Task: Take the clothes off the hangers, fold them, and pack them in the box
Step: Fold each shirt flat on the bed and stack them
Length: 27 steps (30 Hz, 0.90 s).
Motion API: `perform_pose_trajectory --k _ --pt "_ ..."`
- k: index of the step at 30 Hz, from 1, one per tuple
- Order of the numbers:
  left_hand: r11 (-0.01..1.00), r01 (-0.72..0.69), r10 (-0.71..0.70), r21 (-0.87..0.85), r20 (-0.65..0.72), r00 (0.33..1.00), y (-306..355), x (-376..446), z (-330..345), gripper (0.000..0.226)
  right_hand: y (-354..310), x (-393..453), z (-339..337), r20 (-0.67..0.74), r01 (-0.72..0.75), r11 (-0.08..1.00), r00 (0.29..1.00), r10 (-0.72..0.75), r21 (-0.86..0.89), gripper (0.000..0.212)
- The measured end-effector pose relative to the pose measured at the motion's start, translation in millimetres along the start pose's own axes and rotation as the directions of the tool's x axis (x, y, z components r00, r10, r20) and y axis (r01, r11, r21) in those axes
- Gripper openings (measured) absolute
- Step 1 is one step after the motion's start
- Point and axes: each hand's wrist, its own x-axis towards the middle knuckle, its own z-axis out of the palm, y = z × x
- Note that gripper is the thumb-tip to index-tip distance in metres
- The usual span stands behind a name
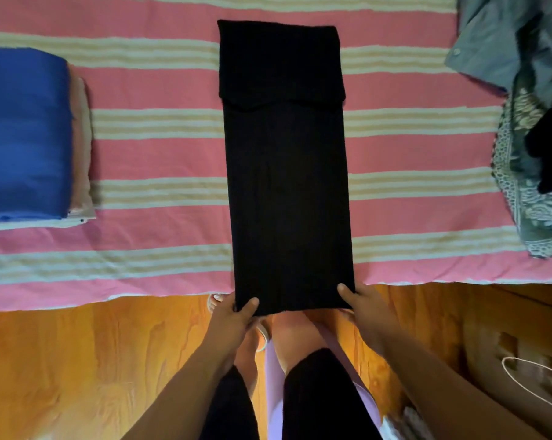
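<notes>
**Two hands pinch the near end of a long black cloth, ready to fold it**

The left hand [233, 315] pinches the near left corner of the black cloth [284, 173]. Its thumb lies on top and its other fingers are tucked under the edge. The right hand [363, 308] pinches the near right corner the same way, thumb on top. Both hands hold the same short edge, one at each corner.

The black cloth lies flat on the bed [160, 90], which has a pink cover with pale stripes. The cloth is already folded into a long narrow strip. Its near end hangs just over the edge of the bed, where the hands are. At the far end a flap is already turned back over the strip.

To do this fold well, I think both corners should go up together and stay level, so the edge does not twist. Then the near end can be laid over the far part, with the side edges lined up. A flat hand over the top would push out the bumps.

On the left of the bed sits a pile of folded clothes [27, 134], with a blue one on top. On the right lies a heap of loose clothes [528, 122], grey-blue, patterned and dark, not yet folded. What looks like a brown box [496, 354] stands on the wooden floor [78, 360] at the lower right, beside the right arm.
</notes>
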Motion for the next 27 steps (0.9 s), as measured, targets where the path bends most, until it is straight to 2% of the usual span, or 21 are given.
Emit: perform_pose_trajectory --k 3,6,9,12,15,17,18,20,22,25,27 --pt "0.997 -0.035 0.036 -0.065 0.006 0.999 -3.7 -5.5 3.9 0.020 4.2 -15.0 8.4 -0.036 -0.004 0.985 0.999 0.010 0.174 0.020" --pt "0.996 -0.037 0.034 -0.084 -0.030 0.999 2.5 -17.1 6.4 0.025 7.0 -24.3 12.2 -0.137 -0.010 0.976 0.990 0.041 0.216 0.018" --pt "0.996 -0.086 0.085 -0.013 -0.081 0.993 19.9 -35.3 2.0 0.051 -5.0 -42.7 14.0 -0.198 -0.011 0.977 0.979 0.054 0.212 0.018" --pt "0.976 -0.098 0.102 -0.193 0.012 0.995 70.5 -50.0 -2.6 0.074 -51.6 -57.6 13.9 -0.188 0.029 0.972 0.982 0.015 0.232 0.019" --pt "0.929 -0.177 0.206 -0.326 0.056 0.977 146.3 -59.6 -4.4 0.071 -125.5 -63.0 9.5 -0.127 0.136 0.901 0.988 -0.092 0.412 0.028" --pt "0.863 -0.287 0.313 -0.415 -0.004 0.950 186.4 -56.5 -7.3 0.059 -169.5 -57.4 4.3 -0.118 0.208 0.869 0.978 -0.173 0.448 0.030" --pt "0.831 -0.352 0.354 -0.431 -0.077 0.932 198.8 -51.7 -8.8 0.053 -183.8 -49.9 0.8 -0.140 0.246 0.896 0.968 -0.208 0.369 0.026" --pt "0.827 -0.438 0.356 -0.351 -0.275 0.893 204.9 -34.4 -10.7 0.045 -193.5 -26.4 -6.7 -0.230 0.297 0.951 0.935 -0.271 0.086 0.014" --pt "0.896 -0.394 0.290 -0.205 -0.401 0.869 187.4 -13.3 -8.1 0.040 -180.9 0.4 -13.7 -0.261 0.247 0.956 0.924 -0.281 -0.157 0.010" --pt "0.969 -0.244 0.234 0.025 -0.402 0.886 144.6 16.6 -0.9 0.037 -150.2 33.8 -16.4 -0.180 0.213 0.918 0.942 -0.284 -0.335 0.006" --pt "0.975 -0.221 0.217 0.038 -0.405 0.888 131.6 30.3 4.4 0.038 -144.2 50.6 -11.0 -0.110 0.275 0.874 0.932 -0.344 -0.400 0.011"
